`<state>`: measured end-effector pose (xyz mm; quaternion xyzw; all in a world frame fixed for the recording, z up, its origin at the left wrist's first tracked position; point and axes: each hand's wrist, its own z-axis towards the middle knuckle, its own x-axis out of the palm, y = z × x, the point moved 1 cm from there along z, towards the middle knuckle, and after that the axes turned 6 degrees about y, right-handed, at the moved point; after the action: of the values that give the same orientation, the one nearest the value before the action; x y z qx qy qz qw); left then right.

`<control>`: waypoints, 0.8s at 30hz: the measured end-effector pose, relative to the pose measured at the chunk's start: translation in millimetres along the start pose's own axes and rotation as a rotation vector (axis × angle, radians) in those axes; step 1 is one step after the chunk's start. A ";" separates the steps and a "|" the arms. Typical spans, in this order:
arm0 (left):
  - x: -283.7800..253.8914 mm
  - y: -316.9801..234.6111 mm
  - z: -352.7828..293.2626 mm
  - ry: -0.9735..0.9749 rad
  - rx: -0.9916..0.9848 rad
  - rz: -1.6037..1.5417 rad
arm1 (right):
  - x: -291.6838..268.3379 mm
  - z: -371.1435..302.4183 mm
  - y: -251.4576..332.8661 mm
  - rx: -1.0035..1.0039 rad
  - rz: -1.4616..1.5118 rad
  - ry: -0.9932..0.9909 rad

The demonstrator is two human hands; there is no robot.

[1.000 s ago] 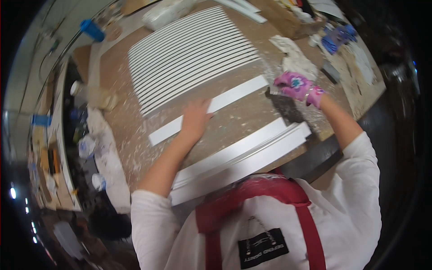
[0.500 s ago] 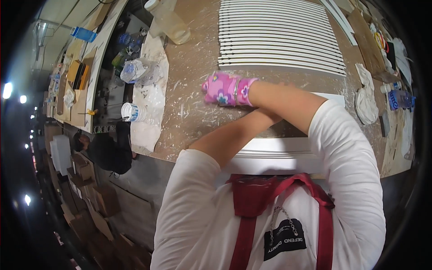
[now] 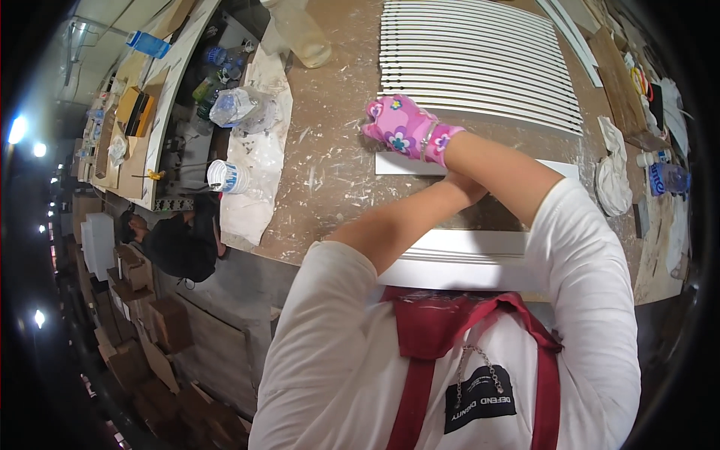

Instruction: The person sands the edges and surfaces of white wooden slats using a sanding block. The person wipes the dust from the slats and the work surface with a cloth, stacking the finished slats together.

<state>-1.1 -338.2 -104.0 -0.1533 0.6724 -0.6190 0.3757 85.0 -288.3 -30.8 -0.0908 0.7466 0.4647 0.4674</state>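
Note:
My forearms are crossed, the right one passing over the left. My right hand (image 3: 405,127) wears a pink floral glove with a band at the wrist. Its fingers are curled downward, and whatever they may hold is hidden beneath. It lies between the near edge of a row of narrow white slats (image 3: 480,64) and a flat white strip (image 3: 409,163). My left hand (image 3: 469,186) is bare and mostly covered by the right forearm, close to that strip; its fingers cannot be seen. Wider white boards (image 3: 465,244) lie along the table's near edge.
A cloudy plastic jug (image 3: 304,37), a crumpled clear bag (image 3: 236,109) and a white cup (image 3: 225,177) stand at the left on stained paper (image 3: 251,206). A cloth (image 3: 613,184) and a bottle (image 3: 670,178) lie at right. A person in black (image 3: 176,247) crouches beyond the left edge.
My gloved right hand has moved away from me and slightly right, toward the slats. The left part of the white strip now shows below the glove. The whole view has shifted slightly.

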 end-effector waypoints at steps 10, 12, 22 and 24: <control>-9.0 -26.4 -0.7 -0.017 -0.007 0.790 | -55.7 -65.7 9.8 0.037 0.144 -0.134; -13.3 -39.9 -1.9 0.026 0.049 0.993 | -72.4 -117.7 -19.7 -0.202 -0.183 -0.348; -86.4 -62.9 31.6 0.211 -0.099 0.784 | -100.6 -385.6 -68.4 0.559 0.615 -1.074; -79.2 -56.3 25.3 0.115 0.015 0.823 | -83.4 -428.6 -91.3 0.545 0.632 -1.216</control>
<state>55.1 -313.7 -24.4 0.1660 0.6931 -0.4294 0.5546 -80.3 -697.3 35.1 0.5219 0.4349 0.3434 0.6484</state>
